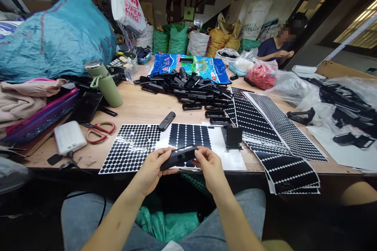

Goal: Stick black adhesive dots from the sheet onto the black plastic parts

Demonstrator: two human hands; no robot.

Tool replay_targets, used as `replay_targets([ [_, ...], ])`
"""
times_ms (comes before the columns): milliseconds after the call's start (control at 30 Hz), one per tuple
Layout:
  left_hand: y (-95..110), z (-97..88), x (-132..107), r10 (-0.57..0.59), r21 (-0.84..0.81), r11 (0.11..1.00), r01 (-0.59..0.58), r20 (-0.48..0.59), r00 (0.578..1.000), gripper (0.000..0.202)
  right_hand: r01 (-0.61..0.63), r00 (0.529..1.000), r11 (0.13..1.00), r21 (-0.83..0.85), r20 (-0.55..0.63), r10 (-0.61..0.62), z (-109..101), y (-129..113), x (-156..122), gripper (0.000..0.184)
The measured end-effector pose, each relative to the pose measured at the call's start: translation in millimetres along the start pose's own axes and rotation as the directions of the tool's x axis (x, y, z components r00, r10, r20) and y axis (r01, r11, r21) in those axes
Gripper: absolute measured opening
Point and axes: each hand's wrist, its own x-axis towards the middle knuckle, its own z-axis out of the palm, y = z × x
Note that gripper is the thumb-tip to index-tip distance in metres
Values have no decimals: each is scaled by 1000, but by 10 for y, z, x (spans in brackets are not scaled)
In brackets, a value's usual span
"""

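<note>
Between my two hands is a long black plastic part with a carbon-like pattern and a dark round spot near its middle. My left hand grips its left end, thumb on top and fingers beneath. At the right end, the thumb and fingers of my right hand pinch it. Just below the held part lies a sheet of black round stickers, and a sheet of black rectangular stickers is partly covered by it. A similar black part rests across the top of the sheets.
A pile of black parts covers the table's middle. Long sticker sheets overhang the front edge at right. Red-handled scissors, a white power bank and a green bottle stand left. A black bracket is close by. A person sits back right.
</note>
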Motion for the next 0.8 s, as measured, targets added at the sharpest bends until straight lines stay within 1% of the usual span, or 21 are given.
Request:
replay_targets([
  [233, -6, 19, -18, -12, 0, 1000, 12, 8, 1000, 19, 4, 1000, 1000, 1, -6, -4, -33, 31, -18, 27],
  [467, -14, 31, -14, -6, 1, 1000, 6, 12, 1000, 18, -5, 1000, 1000, 11, 2, 5, -64, -2, -46, 27],
  [633, -19, 46, -16, 2, 7, 1000, -2, 15, 1000, 19, 19, 1000, 999, -33, -1, -19, -71, 19, -55, 25],
  [800, -20, 53, -37, 7, 10, 1000, -7, 21, 1000, 19, 72, 997, 992, -105, -10, -74, -79, 61, -61, 24],
])
